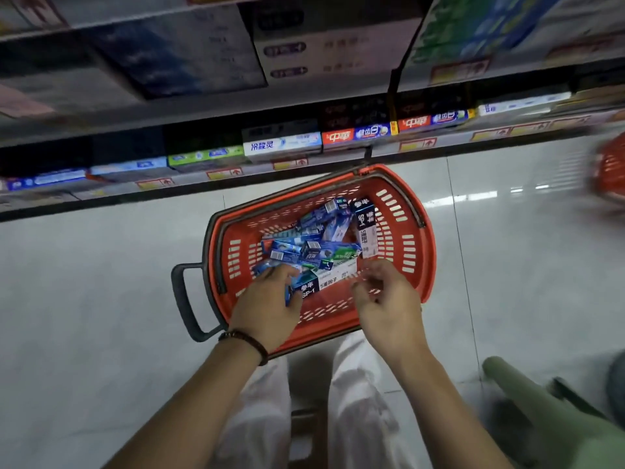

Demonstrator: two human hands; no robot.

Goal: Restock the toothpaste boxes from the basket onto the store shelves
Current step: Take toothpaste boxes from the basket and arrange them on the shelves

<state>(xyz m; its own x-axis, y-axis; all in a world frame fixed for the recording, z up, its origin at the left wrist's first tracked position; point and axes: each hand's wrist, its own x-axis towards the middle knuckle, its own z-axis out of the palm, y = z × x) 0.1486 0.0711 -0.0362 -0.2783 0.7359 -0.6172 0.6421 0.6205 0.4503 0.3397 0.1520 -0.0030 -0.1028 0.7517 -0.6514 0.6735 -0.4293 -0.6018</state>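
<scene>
Only the head cam here, looking straight down. The red basket point(430, 255) sits on the pale tiled floor point(101, 282) right in front of the bottom shelf point(101, 195), and the loose pile of blue toothpaste boxes point(304, 247) is in it, pointing every which way. The one that matters is the SP-1 box point(329, 279). It lies on top at the near side of the basket, with its long axis on a diagonal: dark printed end near-left, white end far-right. The left hand point(267, 299) is over that dark end, so the end is tucked under the thumb side. The fingers point(270, 274) are bent down onto the pile, but the back of the hand hides whether they actually close round the box, so can't tell. The right hand point(385, 299) is at the other end with fingers point(367, 270) loosely curled and a bit apart. The tips are just beside the white end and nothing is pinched as far as the blur lets you see. A second SP-1 box point(365, 228) leans along the right wall of the basket, long axis far-to-near. The shelf's own boxes point(282, 145) lie lengthwise along its front edge. There's a beaded bracelet point(248, 343) on the left wrist and a second, blurry red basket point(608, 170) at far right.
</scene>
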